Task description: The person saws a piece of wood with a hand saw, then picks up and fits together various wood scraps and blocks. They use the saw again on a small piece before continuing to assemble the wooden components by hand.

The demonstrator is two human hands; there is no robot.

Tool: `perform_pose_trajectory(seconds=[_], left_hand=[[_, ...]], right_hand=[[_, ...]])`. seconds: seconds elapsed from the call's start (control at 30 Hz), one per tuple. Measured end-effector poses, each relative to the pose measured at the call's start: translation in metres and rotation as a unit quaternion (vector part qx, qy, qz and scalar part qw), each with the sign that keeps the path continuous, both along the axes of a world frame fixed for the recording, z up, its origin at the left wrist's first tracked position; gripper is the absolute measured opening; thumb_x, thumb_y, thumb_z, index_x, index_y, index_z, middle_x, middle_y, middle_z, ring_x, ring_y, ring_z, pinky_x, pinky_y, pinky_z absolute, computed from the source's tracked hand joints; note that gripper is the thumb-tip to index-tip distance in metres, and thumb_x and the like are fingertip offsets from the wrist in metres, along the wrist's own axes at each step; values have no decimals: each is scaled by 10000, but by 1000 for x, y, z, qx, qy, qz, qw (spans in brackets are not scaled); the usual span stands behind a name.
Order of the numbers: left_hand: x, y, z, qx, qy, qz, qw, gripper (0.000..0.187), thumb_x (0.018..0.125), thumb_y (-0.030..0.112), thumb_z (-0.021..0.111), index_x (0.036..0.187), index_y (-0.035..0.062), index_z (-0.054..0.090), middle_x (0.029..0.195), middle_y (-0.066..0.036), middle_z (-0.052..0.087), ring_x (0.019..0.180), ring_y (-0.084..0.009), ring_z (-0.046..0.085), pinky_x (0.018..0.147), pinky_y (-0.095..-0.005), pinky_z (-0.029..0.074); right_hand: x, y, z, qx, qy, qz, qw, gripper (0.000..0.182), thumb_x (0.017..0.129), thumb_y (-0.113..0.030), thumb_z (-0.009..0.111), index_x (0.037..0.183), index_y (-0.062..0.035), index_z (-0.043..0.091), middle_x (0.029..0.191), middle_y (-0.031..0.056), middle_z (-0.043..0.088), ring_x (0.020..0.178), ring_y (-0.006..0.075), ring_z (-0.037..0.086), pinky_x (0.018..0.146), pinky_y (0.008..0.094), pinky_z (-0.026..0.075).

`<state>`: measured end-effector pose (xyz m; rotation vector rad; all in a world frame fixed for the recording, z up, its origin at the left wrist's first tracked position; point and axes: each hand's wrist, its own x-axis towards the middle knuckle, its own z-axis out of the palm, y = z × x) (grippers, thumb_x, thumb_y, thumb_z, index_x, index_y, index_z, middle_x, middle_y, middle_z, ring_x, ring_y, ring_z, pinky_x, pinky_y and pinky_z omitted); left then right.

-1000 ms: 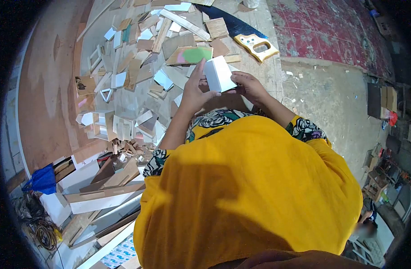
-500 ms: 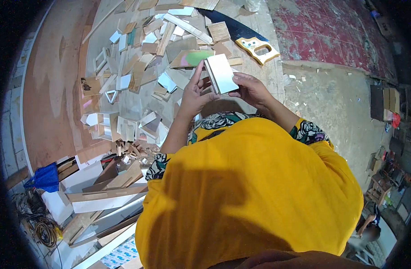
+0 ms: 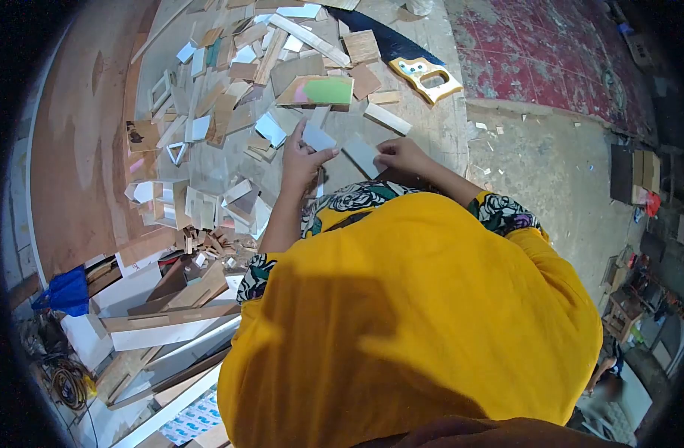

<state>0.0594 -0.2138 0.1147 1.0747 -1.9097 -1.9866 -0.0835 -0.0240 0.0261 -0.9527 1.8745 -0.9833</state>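
Observation:
My left hand (image 3: pixel 304 160) has its thumb and index finger spread apart. A small pale board (image 3: pixel 319 138) shows between them; whether the fingers touch it is hard to tell. My right hand (image 3: pixel 405 157) pinches the right edge of a flat grey-white board piece (image 3: pixel 362 156), tilted close above the work surface. Just beyond the hands lie a pale wood strip (image 3: pixel 388 119) and a board with green and pink paint (image 3: pixel 327 90).
A handsaw (image 3: pixel 427 78) with a yellow handle lies at the back right. Wood offcuts (image 3: pixel 275 60) cover the surface ahead and to the left. Longer boards (image 3: pixel 170 317) are piled at the lower left. Another person (image 3: pixel 607 377) is at the lower right.
The thick white-faced block held between both hands is no longer there as one piece. My hands have moved apart and lower, the right with a thin board, the left with fingers spread.

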Motion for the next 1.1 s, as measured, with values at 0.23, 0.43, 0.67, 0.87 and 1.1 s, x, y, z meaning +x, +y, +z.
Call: perform_pose_trajectory(seconds=[0.23,0.43,0.67,0.87,1.1], left_hand=[[0,15,-26,-408,-24,-108,906,964,532,85,787,1370,62,310,1161,-161,449,871,-241,585,731,-290,501],[-18,28,5,-199,-33,-115,973,894,594,116,770,1364,148,318,1267,-156,384,918,-280,595,779,-366,502],[4,19,-34,-340,-79,-237,907,679,645,207,738,1252,83,461,1172,-158,482,972,-316,557,836,-381,463],[0,27,-23,-468,-147,-208,846,587,662,257,725,1156,8,529,1077,-163,532,979,-327,539,834,-381,455],[-9,27,-39,-367,-144,-270,879,561,654,254,733,1127,15,546,1026,-168,548,952,-328,551,808,-395,456]], right_hand=[[1,-40,56,-47,74,-62,994,366,732,-310,661,993,-54,646,847,152,647,793,280,638,717,347,492],[-13,-56,42,-43,97,-39,994,356,728,-255,644,1007,-36,613,835,191,639,784,335,623,716,399,484],[-42,-40,23,-101,71,-52,991,368,772,-251,621,1086,-60,611,872,190,653,799,332,632,715,401,497],[-44,-18,51,110,346,-1,932,337,734,-245,639,1024,-83,584,1048,183,591,845,310,609,685,401,500],[-54,2,38,129,224,30,966,265,757,-222,610,967,-61,608,925,136,640,777,291,615,672,358,488]])
